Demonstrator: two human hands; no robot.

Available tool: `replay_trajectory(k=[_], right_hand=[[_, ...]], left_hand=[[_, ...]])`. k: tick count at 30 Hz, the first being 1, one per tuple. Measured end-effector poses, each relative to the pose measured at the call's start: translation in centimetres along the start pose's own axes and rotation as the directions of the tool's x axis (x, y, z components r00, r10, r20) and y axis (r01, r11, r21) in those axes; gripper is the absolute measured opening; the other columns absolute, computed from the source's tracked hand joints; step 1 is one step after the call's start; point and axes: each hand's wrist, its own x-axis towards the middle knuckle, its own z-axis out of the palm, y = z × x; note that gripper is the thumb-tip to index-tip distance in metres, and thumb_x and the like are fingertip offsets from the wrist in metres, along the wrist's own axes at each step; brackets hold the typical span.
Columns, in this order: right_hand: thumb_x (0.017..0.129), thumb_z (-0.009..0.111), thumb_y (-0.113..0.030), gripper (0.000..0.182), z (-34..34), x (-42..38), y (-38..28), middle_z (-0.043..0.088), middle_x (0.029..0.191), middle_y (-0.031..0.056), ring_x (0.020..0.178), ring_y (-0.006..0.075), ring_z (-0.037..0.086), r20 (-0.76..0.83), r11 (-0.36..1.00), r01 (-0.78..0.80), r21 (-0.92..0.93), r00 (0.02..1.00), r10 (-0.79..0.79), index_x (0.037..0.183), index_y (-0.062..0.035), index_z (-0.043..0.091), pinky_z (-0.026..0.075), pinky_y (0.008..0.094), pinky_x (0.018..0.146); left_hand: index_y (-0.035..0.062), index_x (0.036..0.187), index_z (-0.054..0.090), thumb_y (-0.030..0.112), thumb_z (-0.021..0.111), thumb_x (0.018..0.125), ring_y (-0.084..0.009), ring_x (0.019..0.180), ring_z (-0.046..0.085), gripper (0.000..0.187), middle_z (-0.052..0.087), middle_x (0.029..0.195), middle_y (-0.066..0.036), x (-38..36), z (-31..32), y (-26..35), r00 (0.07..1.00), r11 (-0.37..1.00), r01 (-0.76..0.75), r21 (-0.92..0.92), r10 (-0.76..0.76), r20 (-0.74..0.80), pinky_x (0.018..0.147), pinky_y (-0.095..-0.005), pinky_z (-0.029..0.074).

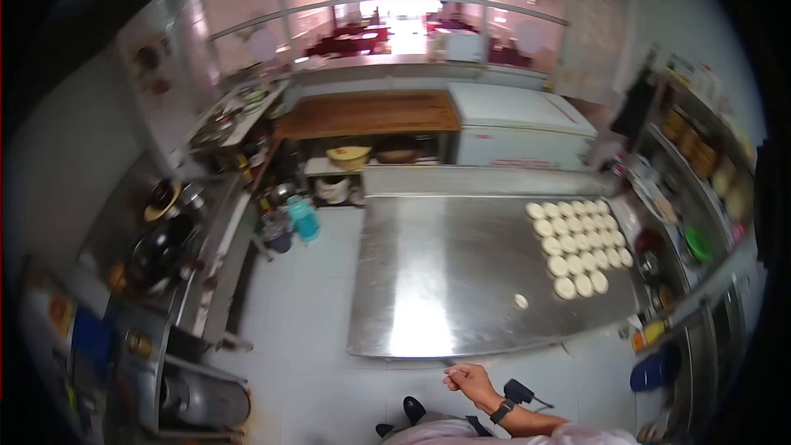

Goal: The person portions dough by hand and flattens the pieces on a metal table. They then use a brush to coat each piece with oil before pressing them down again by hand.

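My right hand (pixel 468 381) is just off the front edge of a stainless steel table (pixel 453 264), its fingers curled together. Whatever it may hold is too small or hidden to make out. A dark watch sits on that wrist. Several pale, round, flat dough pieces (pixel 574 241) lie in close rows on the right side of the tabletop. One small pale dough piece (pixel 521 302) lies apart from them, nearer the front edge. My left hand is not in view.
A white chest freezer (pixel 523 119) and a wooden-topped table (pixel 371 113) stand behind the steel table. On the left are a counter with a black wok (pixel 161 251) and a gas cylinder (pixel 206 400). A turquoise jug (pixel 303 219) is on the floor. Shelves with a green bowl (pixel 697 243) line the right.
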Motion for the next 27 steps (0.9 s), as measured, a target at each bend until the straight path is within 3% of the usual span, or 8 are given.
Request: replay_trajectory(k=[1,2,3,4,8,13,23,27], right_hand=[[0.099,0.057,-0.015,0.024,-0.2,0.9,0.6,0.071,0.085,0.0104,0.069,0.0126,0.064,0.012,0.998,0.059,0.003,0.998,-0.059,0.106,0.0057,0.067,0.055,0.0269,0.066],[0.099,0.057,-0.016,0.025,-0.1,1.8,1.5,0.070,0.085,0.0103,0.068,0.0133,0.064,0.051,0.994,0.104,0.014,0.993,-0.104,0.105,0.0051,0.067,0.056,0.0277,0.065],[0.099,0.057,-0.019,0.025,0.0,2.7,2.0,0.070,0.083,0.0101,0.068,0.0146,0.065,0.041,0.991,0.133,0.008,0.990,-0.133,0.103,0.0033,0.068,0.055,0.0283,0.063],[0.099,0.057,-0.019,0.023,0.6,2.8,1.0,0.068,0.080,0.0091,0.065,0.0146,0.064,0.045,0.991,0.116,0.059,0.992,-0.119,0.101,0.0018,0.067,0.055,0.0276,0.061],[0.097,0.057,-0.014,0.020,3.6,4.5,-0.8,0.067,0.077,0.0092,0.060,0.0153,0.062,-0.049,0.995,0.030,0.097,0.998,-0.026,0.101,0.0030,0.066,0.055,0.0278,0.058],[0.099,0.054,-0.017,0.016,6.3,6.5,0.9,0.064,0.072,0.0037,0.058,0.0114,0.060,-0.110,0.998,0.035,0.047,0.994,-0.030,0.099,-0.0044,0.064,0.052,0.0253,0.053],[0.092,0.065,-0.015,0.013,25.0,-0.2,-2.4,0.061,0.079,0.0045,0.070,0.0138,0.058,-0.254,0.995,0.027,-0.100,0.966,-0.051,0.092,-0.0023,0.066,0.052,0.0292,0.063],[0.097,0.059,-0.016,0.028,27.7,-1.7,0.2,0.067,0.099,0.0128,0.086,0.0198,0.066,-0.326,0.992,-0.117,-0.053,0.941,0.094,0.115,0.0046,0.061,0.055,0.0327,0.073]], left_hand=[[-0.0012,0.068,0.059,0.009,0.052,0.087,-0.0209,0.057,0.049,0.022,0.057,0.066,-0.003,0.5,-1.0,-0.7,0.996,1.000,0.009,0.001,-0.009,0.088,0.051,-0.0393,0.042],[-0.0033,0.084,0.069,0.014,0.064,0.073,-0.0349,0.075,0.068,0.021,0.070,0.089,-0.022,1.7,-0.7,-0.7,0.979,0.990,-0.097,0.105,0.114,-0.167,0.068,-0.0497,0.054],[-0.0030,0.066,0.062,0.011,0.056,0.079,-0.0307,0.070,0.065,0.020,0.066,0.072,-0.018,2.7,-1.6,-1.4,0.993,0.978,0.011,-0.210,-0.036,-0.114,0.059,-0.0490,0.049],[-0.0017,0.057,0.055,0.013,0.052,0.083,-0.0300,0.067,0.063,0.030,0.059,0.061,-0.017,4.5,-2.3,-3.4,0.971,0.963,-0.053,0.263,0.111,-0.213,0.054,-0.0464,0.045],[-0.0045,0.066,0.062,0.020,0.060,0.083,-0.0272,0.053,0.058,0.030,0.061,0.060,-0.020,8.9,-9.4,6.2,0.856,0.999,-0.025,0.044,0.044,-0.514,0.056,-0.0450,0.044],[-0.0007,0.071,0.060,0.012,0.053,0.093,-0.0162,0.048,0.054,0.027,0.057,0.058,-0.008,18.3,-18.3,11.4,0.835,0.786,0.033,-0.617,-0.361,-0.415,0.044,-0.0316,0.044],[0.0040,0.093,0.051,0.012,0.049,0.098,-0.0190,0.047,0.053,0.009,0.057,0.071,-0.008,43.7,-28.7,5.1,0.833,0.405,-0.093,-0.910,-0.469,-0.294,0.038,-0.0327,0.045],[0.0082,0.100,0.053,0.020,0.055,0.098,-0.0210,0.061,0.059,0.013,0.057,0.082,-0.006,49.9,-30.1,0.5,0.852,0.303,-0.003,-0.953,-0.498,-0.161,0.050,-0.0357,0.052]])
